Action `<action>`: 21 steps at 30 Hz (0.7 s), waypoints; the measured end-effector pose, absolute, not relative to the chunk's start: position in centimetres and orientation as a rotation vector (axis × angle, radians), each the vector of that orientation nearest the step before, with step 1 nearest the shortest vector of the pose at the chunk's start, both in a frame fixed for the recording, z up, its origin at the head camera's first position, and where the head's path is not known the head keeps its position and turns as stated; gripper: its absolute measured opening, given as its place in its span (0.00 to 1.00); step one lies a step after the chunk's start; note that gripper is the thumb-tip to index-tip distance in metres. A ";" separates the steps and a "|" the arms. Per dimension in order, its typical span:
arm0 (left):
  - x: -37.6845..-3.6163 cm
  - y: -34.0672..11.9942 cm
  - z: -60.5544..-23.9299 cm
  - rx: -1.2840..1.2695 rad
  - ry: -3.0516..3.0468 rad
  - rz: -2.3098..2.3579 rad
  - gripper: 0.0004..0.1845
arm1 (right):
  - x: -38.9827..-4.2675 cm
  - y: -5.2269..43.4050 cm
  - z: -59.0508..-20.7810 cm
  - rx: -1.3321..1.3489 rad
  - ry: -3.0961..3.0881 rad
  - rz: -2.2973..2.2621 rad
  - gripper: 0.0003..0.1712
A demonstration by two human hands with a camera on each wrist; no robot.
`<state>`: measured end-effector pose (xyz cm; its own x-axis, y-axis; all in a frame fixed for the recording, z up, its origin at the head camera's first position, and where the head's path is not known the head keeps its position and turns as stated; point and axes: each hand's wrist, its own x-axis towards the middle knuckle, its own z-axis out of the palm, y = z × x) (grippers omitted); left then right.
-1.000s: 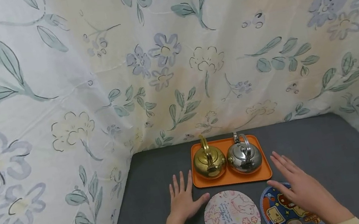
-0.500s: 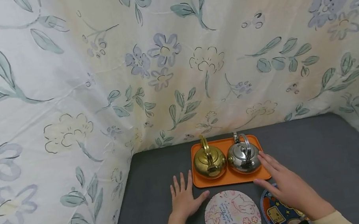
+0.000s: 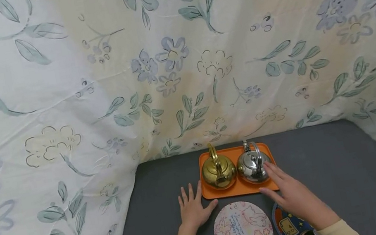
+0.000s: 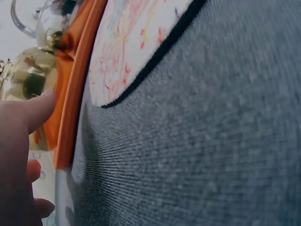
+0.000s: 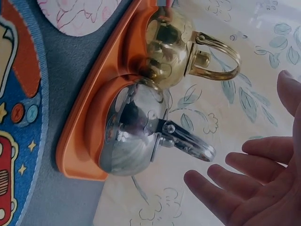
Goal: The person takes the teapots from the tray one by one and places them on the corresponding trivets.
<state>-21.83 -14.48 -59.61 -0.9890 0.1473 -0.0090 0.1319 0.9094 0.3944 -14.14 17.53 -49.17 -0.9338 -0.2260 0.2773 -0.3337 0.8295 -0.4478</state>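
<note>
Flowery fabric [image 3: 210,42] made up the whole backdrop, pale with green leaves and bluish blooms, hanging behind a dark gray table [image 3: 323,156]. Toward the far side sat an orange tray [image 3: 242,190], roughly rectangular, its long axis running left to right, so basically broadside to the person. On it were 2 round kettles side by side, both upright: a gold kettle [image 3: 211,175] on the left and a silver kettle [image 3: 250,168] on the right. Both handles were up over the lids, and from the head view those arches ran front to back, pretty much square to the tray's long side. Couldn't tell for sure where the spouts faced. Left hand [image 3: 192,215] was beside the tray's near left corner, fingers fanned wide and pointing away from the person, thumb out to the right. Right hand [image 3: 294,195] was by the silver kettle, fingers stretched loosely toward it, thumb apart; they overlapped its right side in the head view, but the right wrist view showed a gap. Closer in lay 2 round mats, a white mat [image 3: 243,229] with pink drawings and a blue mat [image 3: 288,229] partly hidden under the right arm.
</note>
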 end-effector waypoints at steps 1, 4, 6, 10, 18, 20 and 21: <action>-21.9 -14.4 -59.7 0.220 3.033 0.618 0.52 | -14.2 17.4 -49.1 0.435 -2.792 0.737 0.45; -22.0 -14.4 -59.8 0.217 3.033 0.605 0.52 | -14.4 16.9 -49.0 0.434 -2.784 0.725 0.44; -22.0 -14.3 -59.7 0.217 3.028 0.620 0.52 | -14.6 16.5 -49.0 0.435 -2.779 0.719 0.43; -22.1 -14.1 -59.9 0.217 3.027 0.650 0.51 | -15.1 15.9 -49.1 0.441 -2.767 0.712 0.44; -22.2 -13.8 -60.6 0.216 3.063 0.631 0.51 | -16.0 14.8 -49.1 0.472 -2.739 0.745 0.43; -22.3 -13.7 -60.7 0.201 3.076 0.631 0.49 | -16.2 14.6 -49.2 0.467 -2.742 0.750 0.43; -22.4 -13.6 -60.7 0.196 3.082 0.630 0.48 | -16.3 14.5 -49.2 0.464 -2.745 0.752 0.43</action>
